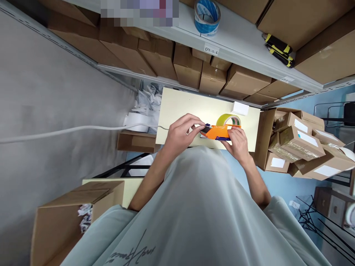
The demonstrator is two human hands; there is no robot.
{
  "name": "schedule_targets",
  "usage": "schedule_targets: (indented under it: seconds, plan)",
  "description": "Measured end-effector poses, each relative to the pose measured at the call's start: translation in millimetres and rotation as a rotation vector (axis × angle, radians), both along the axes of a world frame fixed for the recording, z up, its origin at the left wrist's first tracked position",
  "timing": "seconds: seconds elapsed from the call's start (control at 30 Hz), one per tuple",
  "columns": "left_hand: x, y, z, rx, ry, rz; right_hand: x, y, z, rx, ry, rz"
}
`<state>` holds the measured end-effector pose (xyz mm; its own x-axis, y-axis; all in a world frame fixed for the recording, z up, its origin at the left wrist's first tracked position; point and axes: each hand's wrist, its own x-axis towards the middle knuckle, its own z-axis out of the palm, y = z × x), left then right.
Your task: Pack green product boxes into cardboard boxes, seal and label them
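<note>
An orange tape dispenser with a yellowish roll of tape is held over a pale yellow table. My right hand is closed around the dispenser's handle from below. Fingers of my left hand are curled and pinch at the dispenser's front end, where a small dark part shows. What exactly those fingers grip is too small to tell.
A small white box lies on the table's far edge. Metal shelves hold many cardboard boxes, a blue tape roll and yellow-black tools. An open carton of small labelled boxes stands right; another carton sits lower left.
</note>
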<state>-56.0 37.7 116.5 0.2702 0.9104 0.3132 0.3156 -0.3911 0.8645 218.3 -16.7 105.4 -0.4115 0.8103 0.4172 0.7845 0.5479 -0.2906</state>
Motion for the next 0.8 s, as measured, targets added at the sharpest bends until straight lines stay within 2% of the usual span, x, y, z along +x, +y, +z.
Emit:
schedule_targets:
  seconds: [0.17,0.33,0.57,0.7,0.8]
  plan:
    - [-0.3,-2.9,-7.3,-0.03,0.027,-0.033,3.7,-1.1,0.7,-0.074,-0.009,-0.002]
    - [2.0,-13.0,-21.3,-0.138,0.049,-0.061,21.6,-10.1,6.7,-0.227,-0.039,0.015]
    - [-7.1,-31.1,-44.4,-0.398,0.085,-0.004,51.5,-33.6,13.8,-0.47,-0.04,-0.081]
    - [-11.6,-40.6,-53.3,-0.544,0.14,-0.032,44.1,-57.3,5.8,-0.7,-0.007,-0.166]
    - [-10.6,-38.5,-55.0,-0.578,0.197,-0.047,31.0,-75.3,-5.8,-0.848,0.061,-0.285]
